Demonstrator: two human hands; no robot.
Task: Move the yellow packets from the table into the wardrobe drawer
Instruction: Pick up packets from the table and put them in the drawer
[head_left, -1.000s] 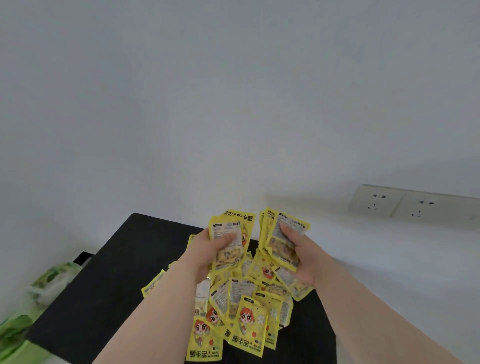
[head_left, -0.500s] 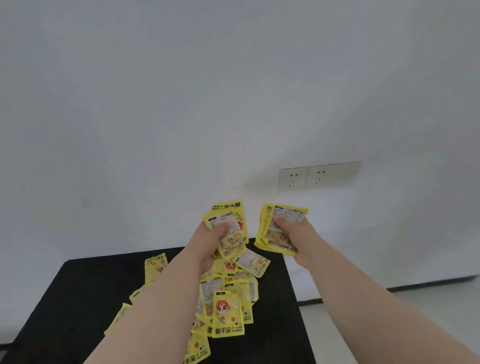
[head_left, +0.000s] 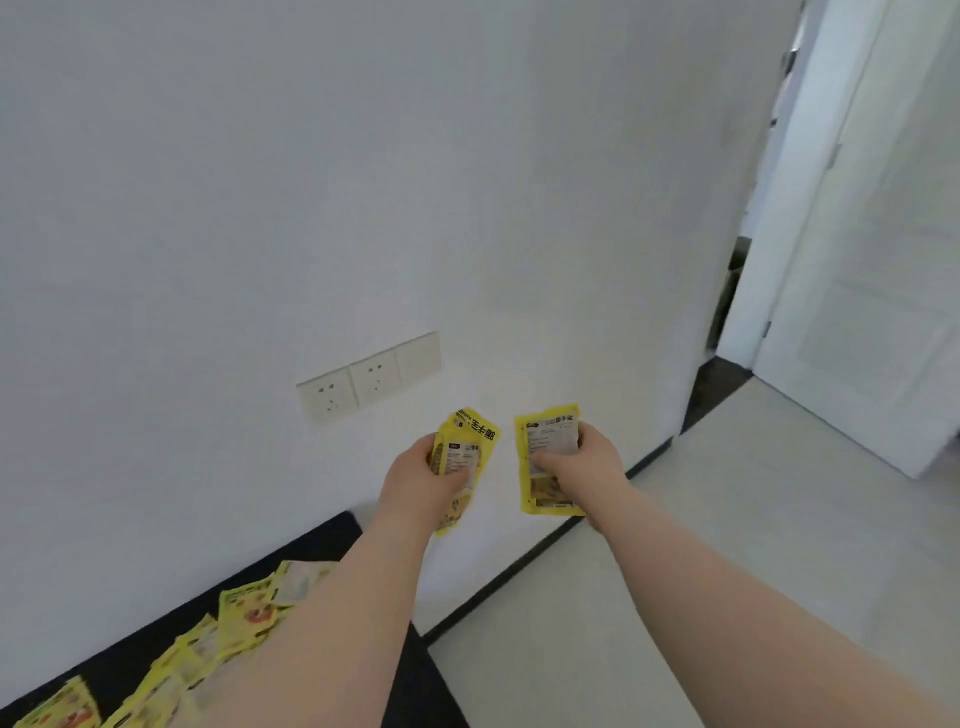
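Left hand grips a bunch of yellow packets; right hand grips another bunch, both held beyond the table's edge. Loose packets lie on the table.

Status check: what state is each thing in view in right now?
Left hand: grips left bunch of packets, held in the air.
Right hand: grips right bunch of packets, held in the air.
Loose packets: lying scattered on table.
Door: open.
Wall sockets: nothing plugged in.
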